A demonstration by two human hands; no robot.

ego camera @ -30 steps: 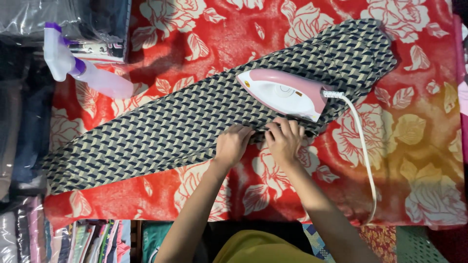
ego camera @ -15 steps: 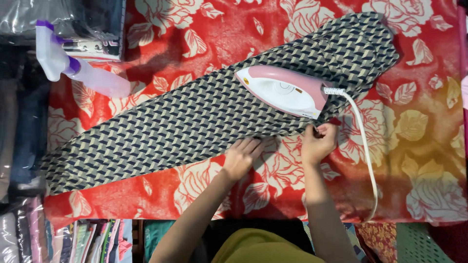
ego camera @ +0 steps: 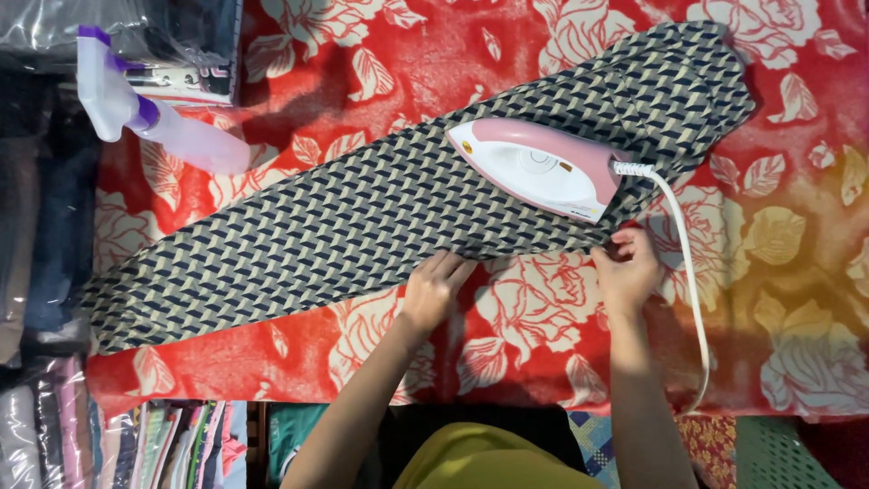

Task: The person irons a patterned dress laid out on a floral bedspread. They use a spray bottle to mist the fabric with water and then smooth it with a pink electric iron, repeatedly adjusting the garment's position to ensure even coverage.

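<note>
Midway, judging by the cloth: spray bottle [ego camera: 154, 122] lying beyond patterned fabric [ego camera: 362, 217]'s far edge; left hand [ego camera: 433, 292] pressing flat, fingers spread, on its near edge; iron [ego camera: 539, 169] resting unheld on top; right hand [ego camera: 626, 272] pinching the hem below the iron's cord end. Smoothing unfinished.

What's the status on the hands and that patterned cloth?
Left hand flat on patterned cloth edge. Right hand pinching edge below pink iron. Iron on cloth, cord beside right hand.

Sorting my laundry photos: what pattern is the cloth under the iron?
The cloth has a navy-and-cream chevron weave; head view.
</note>
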